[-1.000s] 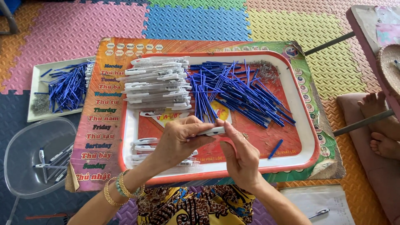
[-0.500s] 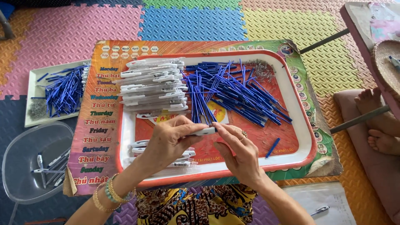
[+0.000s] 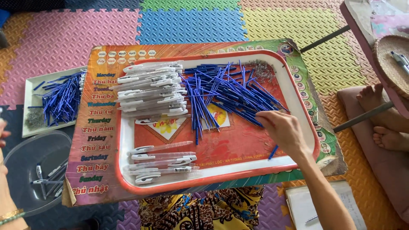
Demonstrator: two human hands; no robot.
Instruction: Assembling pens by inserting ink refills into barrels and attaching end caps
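A right hand reaches across a red-rimmed tray, fingers loosely curled on the edge of a heap of blue pen refills (whether one is pinched cannot be told). White pen barrels are stacked beside the heap; the left hand, barely in frame, hovers above a clear bowl, its grip hidden.
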